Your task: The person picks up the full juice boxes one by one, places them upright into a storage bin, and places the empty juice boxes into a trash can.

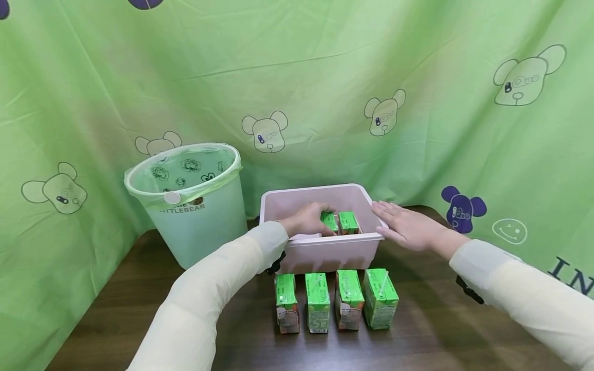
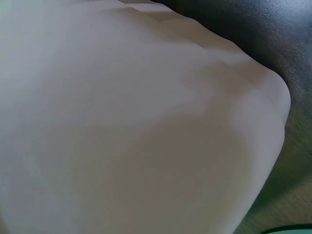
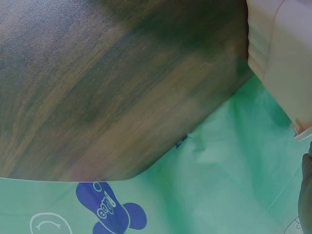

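My left hand [image 1: 310,219] reaches over the front rim of a pale pink plastic bin [image 1: 331,252]. Its thumb and fingers grip a small green-topped drink carton [image 1: 330,221] inside. A second drink carton [image 1: 348,221] stands just right of that one. Fingers extended, my right hand [image 1: 410,226] rests against the bin's right rim. In the left wrist view the bin's outer wall [image 2: 146,122] fills most of the picture, and the hand is hidden. The right wrist view catches the bin's corner [image 3: 287,58] and a sliver of the right hand [image 3: 306,195].
Several more drink cartons [image 1: 317,304] stand in a row on the dark wooden table [image 1: 417,330], before the bin. A mint-green trash can [image 1: 209,226] with a bag liner is at the left. A green printed cloth [image 1: 320,67] hangs behind.
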{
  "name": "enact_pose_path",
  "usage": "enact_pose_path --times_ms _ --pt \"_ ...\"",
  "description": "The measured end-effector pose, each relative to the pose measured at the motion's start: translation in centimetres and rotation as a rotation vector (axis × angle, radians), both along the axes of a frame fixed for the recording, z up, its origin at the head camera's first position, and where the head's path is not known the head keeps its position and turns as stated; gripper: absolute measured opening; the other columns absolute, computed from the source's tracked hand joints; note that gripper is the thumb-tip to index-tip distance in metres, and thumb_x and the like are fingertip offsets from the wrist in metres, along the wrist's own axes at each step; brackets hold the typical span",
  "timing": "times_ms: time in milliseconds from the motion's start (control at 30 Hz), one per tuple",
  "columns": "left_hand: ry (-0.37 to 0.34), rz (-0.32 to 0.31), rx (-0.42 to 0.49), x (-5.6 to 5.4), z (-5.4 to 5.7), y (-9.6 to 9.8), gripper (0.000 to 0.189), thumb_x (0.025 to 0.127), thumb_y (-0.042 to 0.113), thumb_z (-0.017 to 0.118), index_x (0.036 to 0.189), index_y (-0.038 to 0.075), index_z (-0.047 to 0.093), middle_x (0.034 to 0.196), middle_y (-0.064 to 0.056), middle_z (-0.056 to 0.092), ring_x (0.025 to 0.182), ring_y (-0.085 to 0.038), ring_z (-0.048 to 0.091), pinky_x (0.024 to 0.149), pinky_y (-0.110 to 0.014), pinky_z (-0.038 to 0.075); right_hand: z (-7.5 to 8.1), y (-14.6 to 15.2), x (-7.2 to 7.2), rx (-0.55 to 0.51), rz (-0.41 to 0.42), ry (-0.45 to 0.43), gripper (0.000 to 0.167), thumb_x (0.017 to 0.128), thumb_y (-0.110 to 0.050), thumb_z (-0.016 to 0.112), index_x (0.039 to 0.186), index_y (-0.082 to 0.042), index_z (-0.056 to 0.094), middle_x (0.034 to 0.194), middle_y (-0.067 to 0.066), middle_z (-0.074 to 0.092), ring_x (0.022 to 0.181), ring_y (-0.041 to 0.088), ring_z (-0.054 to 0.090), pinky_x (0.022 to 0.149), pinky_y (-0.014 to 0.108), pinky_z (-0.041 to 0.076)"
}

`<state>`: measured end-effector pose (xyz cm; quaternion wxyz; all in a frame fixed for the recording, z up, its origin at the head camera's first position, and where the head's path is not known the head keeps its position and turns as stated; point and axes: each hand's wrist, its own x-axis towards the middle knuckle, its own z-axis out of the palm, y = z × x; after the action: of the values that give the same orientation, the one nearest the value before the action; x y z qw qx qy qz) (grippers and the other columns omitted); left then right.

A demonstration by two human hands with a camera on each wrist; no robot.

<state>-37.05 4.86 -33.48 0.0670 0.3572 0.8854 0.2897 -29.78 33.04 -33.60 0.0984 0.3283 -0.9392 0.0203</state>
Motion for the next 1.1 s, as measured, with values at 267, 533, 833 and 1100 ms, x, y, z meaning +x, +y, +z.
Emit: enact_pose_path --times_ms 267,533,833,1100 --pt "0.032 -0.003 -0.054 0.08 -0.11 0.01 0.066 0.079 0.019 0.082 0.136 0.004 0.054 0.129 -0.007 0.060 0.108 -0.015 0.056 0.090 -0.021 0.045 -0.04 -0.04 -0.01 0.005 -0.003 -0.001 0.060 0.104 -0.033 0.044 0.146 0.008 0.032 0.153 0.025 0.029 0.140 0.042 0.025 0.113 0.054 0.025" --pt "0.053 -0.002 -0.081 0.01 -0.12 0.01 0.064 0.079 0.021 0.082 0.135 0.005 0.056 0.130 -0.006 0.060 0.115 -0.016 0.055 0.093 -0.021 0.044 0.05 -0.05 -0.02 0.013 0.004 0.005 0.060 0.104 -0.033 0.043 0.146 0.008 0.032 0.153 0.025 0.029 0.140 0.042 0.025 0.112 0.055 0.025" --pt "0.037 -0.007 -0.074 -0.05 -0.16 -0.02 0.065 0.079 0.018 0.082 0.136 0.004 0.055 0.130 -0.007 0.060 0.117 -0.018 0.055 0.096 -0.021 0.043 0.08 -0.06 -0.05 0.017 0.007 0.004 0.060 0.104 -0.033 0.043 0.146 0.009 0.032 0.153 0.025 0.029 0.140 0.042 0.025 0.113 0.054 0.025" --pt "-0.037 0.004 -0.023 0.18 0.13 -0.13 0.068 0.081 0.016 0.081 0.139 0.001 0.050 0.137 -0.010 0.055 0.125 -0.020 0.050 0.103 -0.024 0.040 0.22 -0.06 0.11 0.026 0.003 -0.003 0.061 0.104 -0.034 0.043 0.145 0.009 0.033 0.152 0.026 0.029 0.139 0.044 0.025 0.112 0.055 0.025"
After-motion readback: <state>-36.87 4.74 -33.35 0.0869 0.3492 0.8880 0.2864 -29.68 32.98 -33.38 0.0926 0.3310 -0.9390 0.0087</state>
